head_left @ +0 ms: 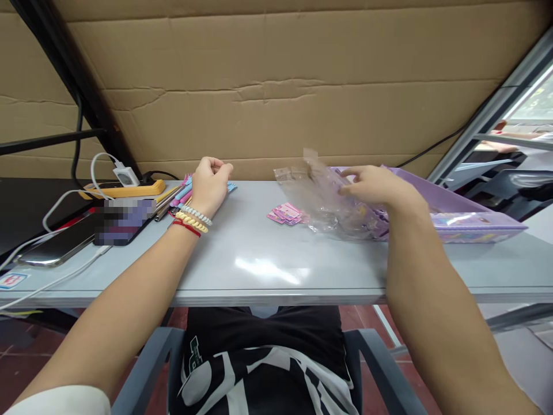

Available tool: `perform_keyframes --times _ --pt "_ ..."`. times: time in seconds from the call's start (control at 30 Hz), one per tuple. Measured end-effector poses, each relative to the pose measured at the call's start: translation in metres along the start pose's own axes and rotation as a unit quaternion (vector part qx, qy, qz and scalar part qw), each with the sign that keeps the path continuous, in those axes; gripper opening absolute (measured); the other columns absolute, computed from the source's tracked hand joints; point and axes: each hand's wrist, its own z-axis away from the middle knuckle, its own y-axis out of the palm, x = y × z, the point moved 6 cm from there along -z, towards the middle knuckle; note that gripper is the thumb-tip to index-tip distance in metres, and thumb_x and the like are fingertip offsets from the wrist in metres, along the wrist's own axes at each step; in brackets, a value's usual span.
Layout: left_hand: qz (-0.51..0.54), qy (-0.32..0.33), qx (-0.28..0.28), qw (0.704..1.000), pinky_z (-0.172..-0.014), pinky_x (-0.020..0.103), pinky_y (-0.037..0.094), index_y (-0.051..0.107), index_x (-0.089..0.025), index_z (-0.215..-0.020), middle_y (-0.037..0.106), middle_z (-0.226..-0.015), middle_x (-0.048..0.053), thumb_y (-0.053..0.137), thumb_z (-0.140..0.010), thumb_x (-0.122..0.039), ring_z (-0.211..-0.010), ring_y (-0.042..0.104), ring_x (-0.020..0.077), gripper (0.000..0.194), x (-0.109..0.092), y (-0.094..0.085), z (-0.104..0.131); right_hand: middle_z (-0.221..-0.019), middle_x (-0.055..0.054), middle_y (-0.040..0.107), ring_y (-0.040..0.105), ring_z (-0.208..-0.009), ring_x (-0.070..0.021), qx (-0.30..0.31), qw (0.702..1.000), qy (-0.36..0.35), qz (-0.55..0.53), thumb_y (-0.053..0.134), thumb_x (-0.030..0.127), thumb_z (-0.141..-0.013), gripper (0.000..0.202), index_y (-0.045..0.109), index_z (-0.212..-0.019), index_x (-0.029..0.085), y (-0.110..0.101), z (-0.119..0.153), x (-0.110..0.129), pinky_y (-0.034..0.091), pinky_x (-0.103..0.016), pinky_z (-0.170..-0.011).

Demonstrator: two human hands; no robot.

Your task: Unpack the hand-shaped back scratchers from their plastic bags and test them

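Clear plastic bags (317,202) lie crumpled just left of and below my right hand (352,181), whose thumb and fingers are partly parted, though I cannot tell whether it grips the film, and an open purple box (479,230) stretches under that wrist and out to its right. My left hand (216,173) is loosely curled, whether on anything I cannot tell, with pastel pens (181,195) beside it to the left on the grey worktop (242,245). Between both hands, pink printed cards (286,214) sit in a small pile.
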Motion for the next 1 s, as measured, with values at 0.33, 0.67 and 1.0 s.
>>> perform_keyframes --times 0.33,0.67,1.0 --pt "-0.14 0.06 0.073 0.986 -0.068 0.029 0.043 0.054 -0.021 -0.079 0.066 -0.074 0.0 0.06 -0.075 -0.033 -0.072 0.06 0.0172 0.014 0.002 0.008 0.006 -0.139 -0.015 0.057 0.056 -0.123 -0.0333 0.11 0.983 0.053 0.138 0.054 0.043 -0.086 0.05 0.063 -0.13 0.021 0.028 0.001 0.019 0.05 -0.041 -0.09" --pt "-0.275 0.073 0.135 0.949 -0.07 0.03 0.044 0.057 -0.021 -0.079 0.071 -0.082 0.003 0.059 -0.076 -0.032 -0.076 0.062 0.0191 0.012 -0.007 0.014 0.018 -0.111 -0.019 0.07 0.067 -0.103 -0.0294 0.009 0.994 0.069 0.088 0.057 0.023 -0.08 0.04 0.064 -0.118 0.012 0.024 -0.009 0.006 0.048 -0.034 -0.075" --pt "-0.349 0.119 0.194 0.909 -0.073 0.03 0.046 0.062 -0.021 -0.088 0.073 -0.089 0.004 0.057 -0.08 -0.035 -0.083 0.065 0.021 0.017 -0.005 0.023 0.023 -0.108 -0.012 0.071 0.064 -0.093 -0.025 -0.053 0.995 0.075 -0.049 0.063 0.049 -0.079 0.037 0.071 -0.098 0.019 -0.004 -0.01 -0.015 0.046 -0.035 -0.079"
